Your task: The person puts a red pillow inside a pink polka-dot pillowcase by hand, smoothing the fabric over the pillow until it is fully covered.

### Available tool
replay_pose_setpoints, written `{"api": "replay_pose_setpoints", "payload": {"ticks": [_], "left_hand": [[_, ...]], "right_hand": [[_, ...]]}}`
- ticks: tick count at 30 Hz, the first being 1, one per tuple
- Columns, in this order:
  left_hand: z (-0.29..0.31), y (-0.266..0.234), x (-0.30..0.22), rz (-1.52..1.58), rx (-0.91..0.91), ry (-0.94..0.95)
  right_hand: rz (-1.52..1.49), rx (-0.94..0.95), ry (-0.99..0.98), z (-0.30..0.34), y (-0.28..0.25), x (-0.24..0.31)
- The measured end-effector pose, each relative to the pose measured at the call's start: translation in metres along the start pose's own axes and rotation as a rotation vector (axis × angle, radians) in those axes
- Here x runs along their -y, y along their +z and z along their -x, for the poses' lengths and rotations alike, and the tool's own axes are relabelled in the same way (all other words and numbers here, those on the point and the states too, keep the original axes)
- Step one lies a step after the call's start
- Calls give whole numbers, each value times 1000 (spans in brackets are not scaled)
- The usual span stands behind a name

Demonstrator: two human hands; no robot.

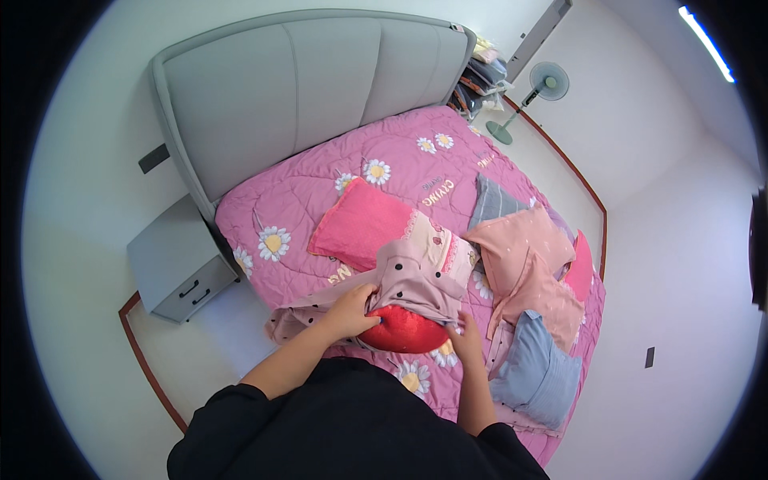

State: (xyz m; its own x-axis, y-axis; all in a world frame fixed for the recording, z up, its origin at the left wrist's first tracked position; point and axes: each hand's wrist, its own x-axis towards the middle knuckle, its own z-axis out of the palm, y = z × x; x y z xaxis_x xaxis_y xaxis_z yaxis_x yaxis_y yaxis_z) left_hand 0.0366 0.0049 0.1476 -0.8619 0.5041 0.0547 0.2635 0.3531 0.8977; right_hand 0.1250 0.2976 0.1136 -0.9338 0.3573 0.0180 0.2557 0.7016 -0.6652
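A shiny red pillow [408, 331] lies partly inside a pale pink pillowcase with black dots [416, 284], its red end bulging out toward me. My left hand [350, 310] grips the case's opening at the left, with the thumb against the red pillow. On the other side, my right hand [466, 338] pinches the cloth edge at the right corner of the opening. Loose dotted cloth trails to the left under my left forearm. Just beyond lies a bright pink pillow [372, 220] with a pale, lace-trimmed printed end.
Peach pillows [520, 244], a grey pillow [494, 200] and a blue-grey pillow [538, 372] lie on the right of the bed, over a pink daisy quilt [276, 216]. A grey headboard [320, 76], a nightstand [180, 256] and a standing fan [549, 82] surround it.
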Motion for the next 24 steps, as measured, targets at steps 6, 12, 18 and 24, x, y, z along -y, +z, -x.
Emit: {"api": "replay_pose_setpoints", "payload": {"ticks": [6,12,18,24], "left_hand": [[8,34,20,-21,-32,-41],[5,31,27,72,-63,-105],[-2,44,23,54,-71,-77],[-10,51,8,35,-57,-73]], "right_hand": [[114,167,-588,0,39,93],[102,35,-594,1,54,94],[159,-178,-627,2,58,82],[244,-118,-554,-11,50,68]]}}
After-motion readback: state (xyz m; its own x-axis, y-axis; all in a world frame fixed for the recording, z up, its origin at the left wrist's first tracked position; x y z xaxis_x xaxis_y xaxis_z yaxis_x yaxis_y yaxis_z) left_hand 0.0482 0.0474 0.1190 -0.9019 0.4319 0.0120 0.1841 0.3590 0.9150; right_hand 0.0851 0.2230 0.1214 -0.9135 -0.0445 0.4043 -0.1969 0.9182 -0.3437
